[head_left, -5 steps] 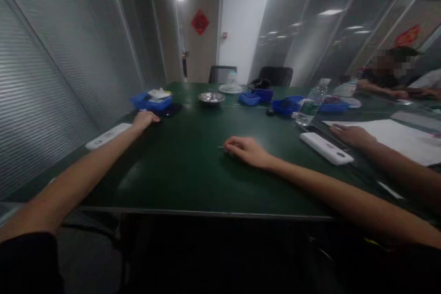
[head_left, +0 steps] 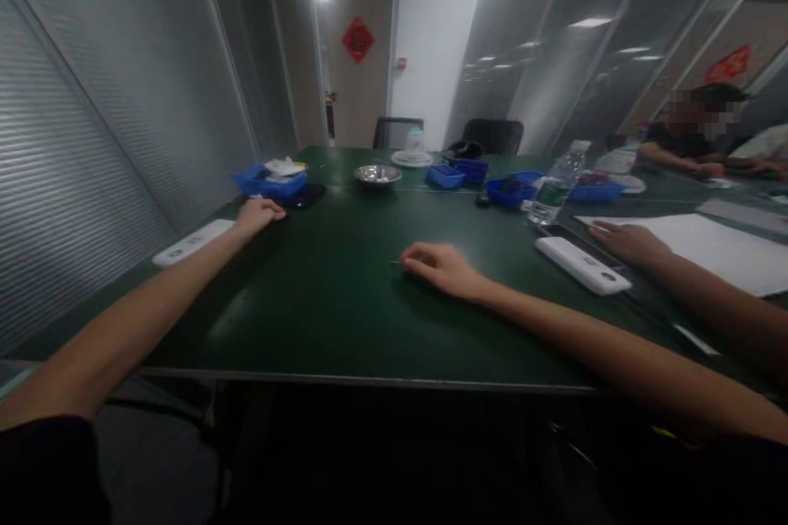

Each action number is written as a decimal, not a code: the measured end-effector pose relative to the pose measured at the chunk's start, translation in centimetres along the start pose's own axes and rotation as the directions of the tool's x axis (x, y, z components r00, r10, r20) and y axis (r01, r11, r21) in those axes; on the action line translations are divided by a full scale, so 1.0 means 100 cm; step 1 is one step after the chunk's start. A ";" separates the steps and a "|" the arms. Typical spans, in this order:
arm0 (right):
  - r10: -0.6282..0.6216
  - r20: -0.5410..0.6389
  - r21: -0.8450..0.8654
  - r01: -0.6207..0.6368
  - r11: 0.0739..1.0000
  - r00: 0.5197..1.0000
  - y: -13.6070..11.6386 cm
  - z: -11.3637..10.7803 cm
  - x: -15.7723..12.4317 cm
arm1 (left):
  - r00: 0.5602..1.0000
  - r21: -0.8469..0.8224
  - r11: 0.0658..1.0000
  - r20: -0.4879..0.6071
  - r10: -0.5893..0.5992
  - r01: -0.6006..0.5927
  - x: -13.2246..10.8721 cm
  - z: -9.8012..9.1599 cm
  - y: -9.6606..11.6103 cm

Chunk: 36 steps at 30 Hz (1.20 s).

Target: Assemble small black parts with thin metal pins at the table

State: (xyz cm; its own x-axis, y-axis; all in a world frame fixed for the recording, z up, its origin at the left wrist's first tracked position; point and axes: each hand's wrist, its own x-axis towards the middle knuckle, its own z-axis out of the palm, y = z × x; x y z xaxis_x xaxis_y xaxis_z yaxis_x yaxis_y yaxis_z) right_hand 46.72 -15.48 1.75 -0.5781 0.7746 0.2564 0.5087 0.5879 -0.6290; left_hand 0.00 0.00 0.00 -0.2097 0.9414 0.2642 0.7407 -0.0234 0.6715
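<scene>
My right hand [head_left: 440, 269] rests over the green table [head_left: 332, 295] with fingertips pinched together. A short, thin, pale rod [head_left: 395, 262] sticks out to the left of those fingertips; its kind is too small to make out. My left hand [head_left: 262, 214] lies on the far left of the table, fingers curled and closed. Whatever it may hold is hidden. Just beyond it are a dark flat device [head_left: 308, 195] and a blue basket [head_left: 249, 183] with white crumpled material inside. A white power bank-like block [head_left: 194, 242] lies beside my left forearm.
A metal bowl [head_left: 377, 176] with small white pieces stands farther back. To the right are a water bottle [head_left: 557, 184], a white oblong block [head_left: 582, 265] and a blue tray [head_left: 508, 191]. Another person's hand [head_left: 634, 244] rests on white paper [head_left: 702, 242]. A person [head_left: 683, 143] sits farther off.
</scene>
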 end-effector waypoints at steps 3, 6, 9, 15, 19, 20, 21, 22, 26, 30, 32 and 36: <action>0.022 -0.035 -0.012 -0.022 1.000 0.999 -0.002 -0.001 -0.001 | 0.995 -0.012 0.999 0.080 0.053 -0.052 -0.009 0.007 0.012; 0.040 -0.055 -0.032 -0.041 0.999 0.998 -0.001 -0.001 -0.002 | 0.927 -0.130 0.966 0.277 0.252 -0.224 -0.033 0.026 0.043; 0.006 -0.067 -0.060 -0.010 0.998 0.998 0.000 0.000 -0.002 | 0.737 -0.307 0.872 0.468 0.487 -0.382 -0.078 0.048 0.089; -0.148 -0.030 -0.106 0.144 0.984 0.989 -0.005 0.001 -0.004 | 0.546 -0.408 0.760 0.530 0.649 -0.506 -0.157 0.066 0.149; -0.189 -0.021 -0.124 0.185 0.975 0.982 -0.005 0.001 -0.005 | 0.527 -0.444 0.716 0.486 0.698 -0.539 -0.163 0.064 0.152; -0.194 -0.030 -0.131 0.189 0.973 0.981 -0.005 0.001 -0.005 | 0.525 -0.448 0.709 0.478 0.704 -0.544 -0.162 0.064 0.151; -0.197 -0.039 -0.139 0.190 0.972 0.980 -0.005 0.001 -0.005 | 0.527 -0.449 0.706 0.470 0.708 -0.548 -0.161 0.065 0.150; -0.198 -0.049 -0.148 0.189 0.971 0.979 -0.005 0.001 -0.005 | 0.531 -0.447 0.703 0.461 0.711 -0.553 -0.160 0.065 0.148; -0.196 -0.068 -0.171 0.182 0.968 0.978 -0.005 0.001 -0.006 | 0.541 -0.439 0.694 0.435 0.720 -0.571 -0.159 0.068 0.146; -0.207 -0.045 -0.189 0.195 0.962 0.977 -0.004 0.001 -0.006 | 0.533 -0.437 0.689 0.438 0.724 -0.578 -0.161 0.066 0.146; -0.231 -0.026 -0.191 0.222 0.956 0.973 -0.003 0.003 -0.006 | 0.517 -0.440 0.681 0.444 0.732 -0.586 -0.162 0.064 0.148; -0.262 -0.003 -0.214 0.256 0.943 0.965 0.001 0.005 -0.005 | 0.488 -0.458 0.668 0.458 0.743 -0.587 -0.164 0.062 0.152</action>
State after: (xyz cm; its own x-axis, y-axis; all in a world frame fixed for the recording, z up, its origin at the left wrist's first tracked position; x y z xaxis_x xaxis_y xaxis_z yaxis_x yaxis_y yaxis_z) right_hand 46.73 -15.95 1.17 -0.6898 0.5937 0.4144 0.4679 0.8023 -0.3707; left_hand 18.65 -13.66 1.58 0.7402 0.5961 0.3110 0.3253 -0.7223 0.6103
